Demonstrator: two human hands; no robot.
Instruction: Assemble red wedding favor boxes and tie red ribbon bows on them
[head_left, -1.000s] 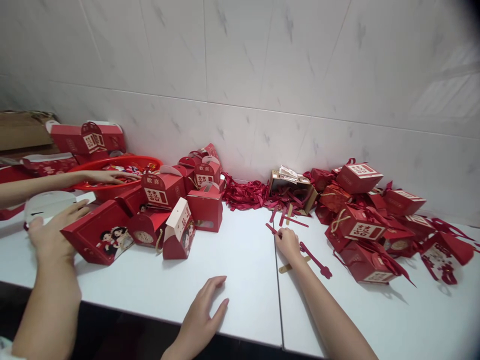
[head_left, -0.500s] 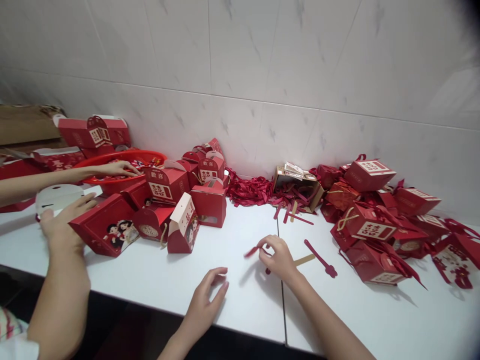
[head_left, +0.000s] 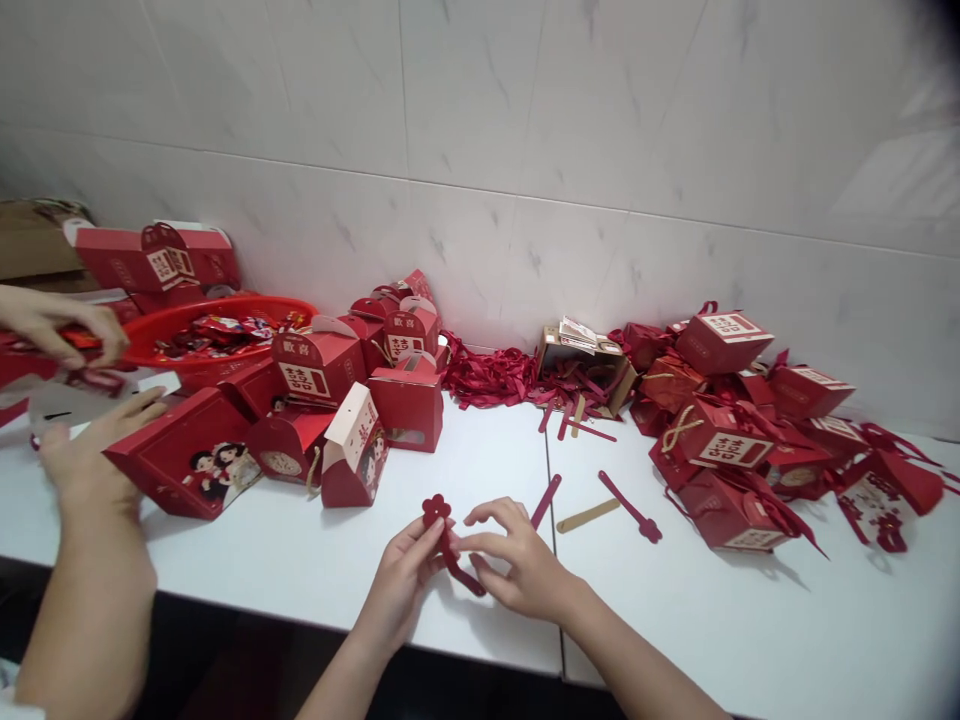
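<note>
In my left hand is a dark red strip with a flower-shaped end, pinched between thumb and fingers just below the flower. Its narrow tail bends down to the right, toward my right hand. The fingers of that hand are spread and curved beside the strip; whether a fingertip touches it I cannot tell. On the white table beyond it lie a plain dark red strip, a gold strip and another flower-ended strip.
Red gift boxes stand at left, and more with ribbons are piled at right. A ribbon heap and a cardboard box of strips sit by the wall. A co-worker's hands work near a red basin of wrapped sweets.
My right hand has come left toward my left hand, which now holds the flower-ended strip. The co-worker's far hand has left the basin and moved over the pale open box.
</note>
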